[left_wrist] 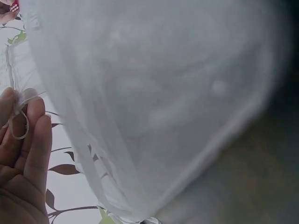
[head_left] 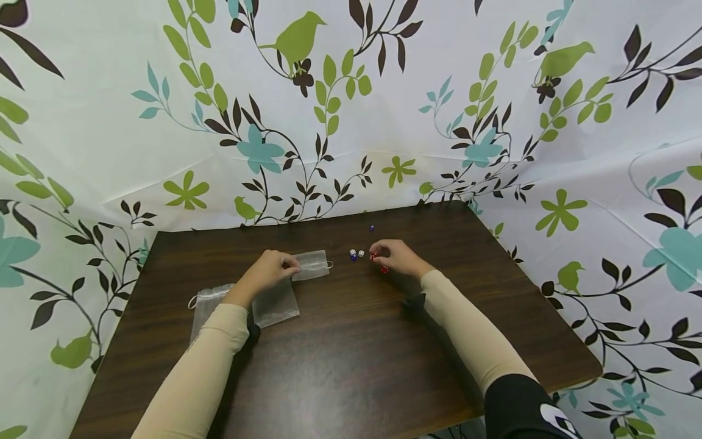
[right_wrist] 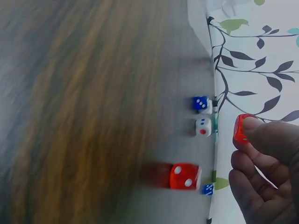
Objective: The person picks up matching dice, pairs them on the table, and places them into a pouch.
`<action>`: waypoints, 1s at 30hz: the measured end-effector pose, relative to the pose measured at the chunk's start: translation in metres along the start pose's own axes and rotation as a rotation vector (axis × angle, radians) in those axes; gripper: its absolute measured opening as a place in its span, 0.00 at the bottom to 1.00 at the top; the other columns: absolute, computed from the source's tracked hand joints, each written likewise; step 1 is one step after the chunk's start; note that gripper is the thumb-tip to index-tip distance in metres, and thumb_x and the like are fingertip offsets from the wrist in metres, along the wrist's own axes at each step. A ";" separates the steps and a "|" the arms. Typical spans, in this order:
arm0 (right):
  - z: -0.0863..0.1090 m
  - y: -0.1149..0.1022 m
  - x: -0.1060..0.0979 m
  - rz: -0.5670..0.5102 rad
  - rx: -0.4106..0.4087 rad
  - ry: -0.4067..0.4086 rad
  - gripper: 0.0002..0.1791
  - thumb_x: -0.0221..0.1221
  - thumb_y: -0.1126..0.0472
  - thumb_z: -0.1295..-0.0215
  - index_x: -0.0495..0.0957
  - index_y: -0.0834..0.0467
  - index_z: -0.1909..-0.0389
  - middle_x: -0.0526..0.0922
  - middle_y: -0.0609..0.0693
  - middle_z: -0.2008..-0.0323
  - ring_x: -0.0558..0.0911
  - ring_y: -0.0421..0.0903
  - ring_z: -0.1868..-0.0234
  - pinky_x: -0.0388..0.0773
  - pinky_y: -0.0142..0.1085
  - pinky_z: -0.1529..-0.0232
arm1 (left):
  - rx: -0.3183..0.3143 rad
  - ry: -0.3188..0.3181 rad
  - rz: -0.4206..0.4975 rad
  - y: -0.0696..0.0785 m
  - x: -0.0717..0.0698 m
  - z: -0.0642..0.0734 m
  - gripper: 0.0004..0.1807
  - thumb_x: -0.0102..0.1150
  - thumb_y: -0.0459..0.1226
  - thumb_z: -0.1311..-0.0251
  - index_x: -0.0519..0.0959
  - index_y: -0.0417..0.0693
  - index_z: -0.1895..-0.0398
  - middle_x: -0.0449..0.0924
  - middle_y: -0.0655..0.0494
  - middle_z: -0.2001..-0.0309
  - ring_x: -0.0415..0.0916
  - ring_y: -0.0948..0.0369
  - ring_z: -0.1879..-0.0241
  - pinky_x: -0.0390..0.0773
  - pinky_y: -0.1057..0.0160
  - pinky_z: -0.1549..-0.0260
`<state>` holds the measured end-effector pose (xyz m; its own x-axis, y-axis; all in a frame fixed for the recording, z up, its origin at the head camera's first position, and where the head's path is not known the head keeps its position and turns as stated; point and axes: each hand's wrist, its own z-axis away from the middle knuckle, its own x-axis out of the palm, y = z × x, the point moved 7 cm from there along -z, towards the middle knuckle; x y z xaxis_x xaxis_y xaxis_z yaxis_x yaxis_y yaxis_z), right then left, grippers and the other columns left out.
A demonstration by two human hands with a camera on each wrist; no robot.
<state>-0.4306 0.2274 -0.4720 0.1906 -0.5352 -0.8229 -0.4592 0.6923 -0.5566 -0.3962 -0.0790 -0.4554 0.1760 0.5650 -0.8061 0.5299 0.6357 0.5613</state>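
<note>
My left hand [head_left: 270,271] is over several sheer white drawstring bags on the table. In the left wrist view, its thumb and fingers pinch a thin white drawstring [left_wrist: 19,135] near a bag's gathered mouth; a blurred sheer bag [left_wrist: 154,107] fills much of that view. One bag [head_left: 276,305] lies below the hand, another [head_left: 312,265] to its right. My right hand [head_left: 402,257] pinches a red die [right_wrist: 240,128] between thumb and fingers, above the table. A second red die [right_wrist: 184,176] rests on the tabletop beneath that hand.
White dice [head_left: 361,253] and a blue die [head_left: 353,257] sit together left of the right hand. Another blue die [head_left: 372,228] lies farther back. A third sheer bag [head_left: 211,302] is partly behind the left forearm. Patterned cloth [head_left: 351,122] hangs behind the brown table [head_left: 340,366].
</note>
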 end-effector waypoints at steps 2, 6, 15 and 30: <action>-0.003 -0.004 0.000 -0.004 -0.016 0.007 0.11 0.66 0.64 0.32 0.83 0.61 0.51 0.86 0.52 0.56 0.82 0.48 0.53 0.78 0.46 0.47 | 0.002 0.003 0.000 0.000 0.000 0.000 0.04 0.68 0.35 0.36 0.89 0.43 0.64 0.88 0.54 0.67 0.80 0.63 0.70 0.77 0.60 0.69; -0.008 -0.011 0.000 -0.005 -0.030 0.016 0.11 0.66 0.64 0.32 0.83 0.61 0.51 0.86 0.52 0.56 0.82 0.48 0.53 0.77 0.46 0.47 | 0.002 0.012 -0.006 -0.001 0.000 0.001 0.04 0.68 0.35 0.36 0.89 0.43 0.64 0.88 0.54 0.67 0.80 0.63 0.70 0.77 0.60 0.69; -0.021 -0.021 -0.001 0.002 -0.006 0.010 0.12 0.65 0.63 0.31 0.83 0.62 0.50 0.85 0.52 0.56 0.82 0.47 0.52 0.77 0.45 0.46 | 0.004 0.009 -0.002 0.000 0.000 0.001 0.04 0.68 0.35 0.36 0.89 0.42 0.64 0.88 0.53 0.66 0.80 0.62 0.70 0.77 0.59 0.70; -0.039 -0.040 0.002 0.019 -0.067 -0.004 0.13 0.64 0.63 0.30 0.82 0.62 0.48 0.85 0.52 0.56 0.81 0.48 0.52 0.77 0.44 0.47 | -0.003 -0.001 0.007 0.002 0.001 -0.001 0.05 0.67 0.35 0.35 0.89 0.42 0.62 0.88 0.53 0.66 0.77 0.64 0.72 0.75 0.61 0.71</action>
<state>-0.4459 0.1799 -0.4474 0.1849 -0.5201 -0.8339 -0.5201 0.6682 -0.5321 -0.3962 -0.0765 -0.4555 0.1805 0.5691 -0.8022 0.5257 0.6335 0.5677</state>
